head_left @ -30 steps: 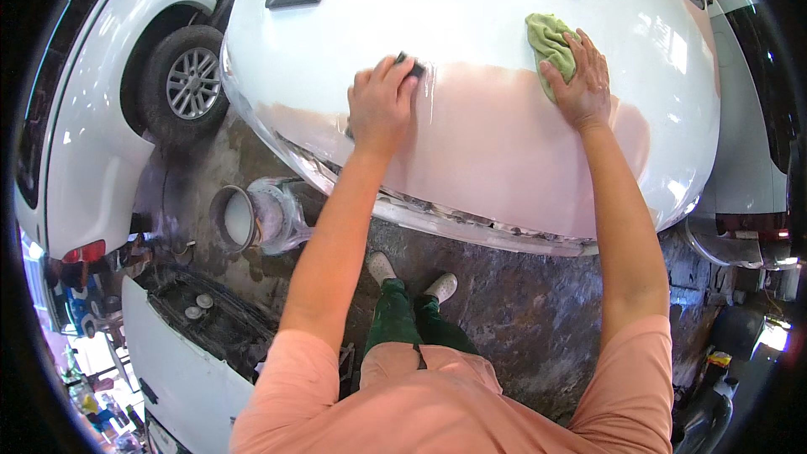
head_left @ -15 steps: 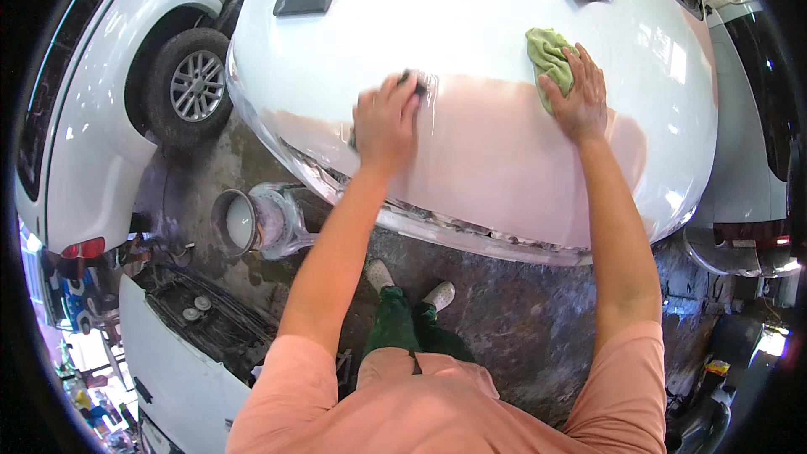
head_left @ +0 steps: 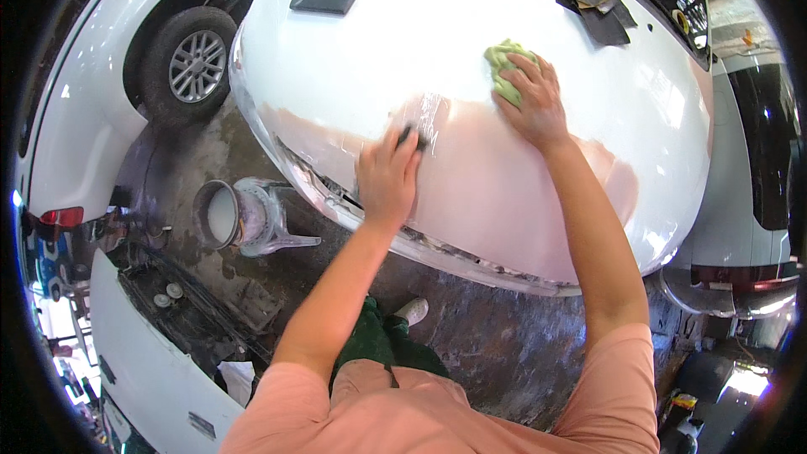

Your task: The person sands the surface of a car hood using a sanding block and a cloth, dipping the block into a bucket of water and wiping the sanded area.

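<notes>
My left hand [head_left: 387,176] is closed on a dark sanding block [head_left: 415,139], pressing it on the pinkish patch [head_left: 496,193] across the front of a white car hood [head_left: 429,25]. A wet, glossy streak shows just beyond the block. My right hand [head_left: 534,105] rests on a crumpled light green cloth [head_left: 503,59], fingers wrapped over it, at the upper border of the patch. A dark rectangular pad [head_left: 324,0] lies on the hood at upper left, and dark sheets [head_left: 593,4], probably sandpaper, lie at upper right.
A container with pale liquid [head_left: 220,212] is on the wet concrete floor [head_left: 479,361] beside a plastic stand [head_left: 265,214]. A white vehicle [head_left: 101,84] stands left, another car [head_left: 731,168] right. A detached white panel [head_left: 151,370] is at lower left.
The view has shifted, so the hood sits lower. My left hand with the block has moved nearer the hood's front edge. My right hand and cloth have slid left.
</notes>
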`<move>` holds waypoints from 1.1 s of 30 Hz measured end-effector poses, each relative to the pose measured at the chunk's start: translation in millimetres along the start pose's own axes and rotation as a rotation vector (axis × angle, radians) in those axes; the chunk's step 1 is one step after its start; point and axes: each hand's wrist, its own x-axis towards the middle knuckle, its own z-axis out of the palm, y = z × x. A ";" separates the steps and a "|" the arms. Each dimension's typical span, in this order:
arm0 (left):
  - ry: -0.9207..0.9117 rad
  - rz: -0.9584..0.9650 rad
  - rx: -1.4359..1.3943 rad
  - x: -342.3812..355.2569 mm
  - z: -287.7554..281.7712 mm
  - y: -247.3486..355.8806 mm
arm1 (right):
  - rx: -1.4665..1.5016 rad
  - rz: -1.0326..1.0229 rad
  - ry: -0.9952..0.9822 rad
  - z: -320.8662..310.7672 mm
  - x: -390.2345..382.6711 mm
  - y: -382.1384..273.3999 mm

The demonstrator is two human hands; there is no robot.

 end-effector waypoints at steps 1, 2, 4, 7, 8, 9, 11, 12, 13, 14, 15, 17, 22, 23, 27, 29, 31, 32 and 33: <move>0.010 -0.007 0.007 -11.4 -2.2 0.6 | 0.026 0.018 0.018 10.0 18.8 -6.2; 0.021 -0.012 0.008 -18.3 -2.4 1.1 | 0.047 0.038 0.037 16.6 38.5 -11.6; -0.004 -0.034 -0.009 -1.7 -4.2 5.7 | 0.034 0.069 0.074 24.8 64.8 -10.3; -0.070 -0.075 -0.023 66.2 3.0 12.3 | -0.009 0.143 0.105 40.7 89.5 -16.3; -0.064 -0.088 -0.011 72.8 5.7 10.4 | 0.012 0.145 0.104 45.4 87.3 -22.6; -0.045 -0.091 -0.011 82.6 9.0 11.6 | 0.018 0.142 0.117 43.9 86.1 -21.5; -0.013 -0.067 -0.002 38.2 3.5 11.3 | 0.028 0.151 0.099 37.8 83.9 -17.2; 0.000 -0.050 0.005 12.9 -0.3 9.7 | 0.019 0.151 0.095 36.3 85.8 -16.6; -0.010 -0.062 0.005 -2.5 -2.4 10.9 | 0.000 0.157 0.087 34.1 84.6 -14.2; -0.015 -0.078 0.013 -9.8 -10.2 13.9 | -0.010 0.154 0.080 33.9 85.8 -14.2; -0.021 -0.094 0.020 -11.4 -11.7 16.6 | 0.008 0.158 0.068 32.4 86.3 -12.6; -0.014 -0.088 -0.001 25.8 1.6 19.4 | -0.005 0.163 0.054 30.1 86.3 -10.7; -0.049 -0.142 -0.029 106.9 11.4 17.9 | -0.005 0.063 -0.046 35.0 92.2 -9.2; -0.059 -0.158 -0.024 88.0 8.2 20.5 | -0.005 0.030 -0.096 30.5 91.9 -4.1; 0.012 -0.202 0.033 -11.6 -1.4 30.6 | 0.023 -0.058 -0.151 16.6 93.6 11.7; 0.060 -0.203 0.040 -10.6 4.2 33.8 | 0.027 -0.033 -0.134 16.4 94.2 12.8; -0.011 -0.245 0.017 43.7 7.3 38.8 | 0.044 -0.029 -0.138 19.7 91.5 15.2; -0.045 -0.256 0.002 67.7 8.2 38.5 | 0.062 -0.037 -0.136 21.2 92.2 14.6; -0.035 -0.247 0.021 80.4 9.0 34.0 | 0.092 -0.054 -0.127 23.3 96.7 9.7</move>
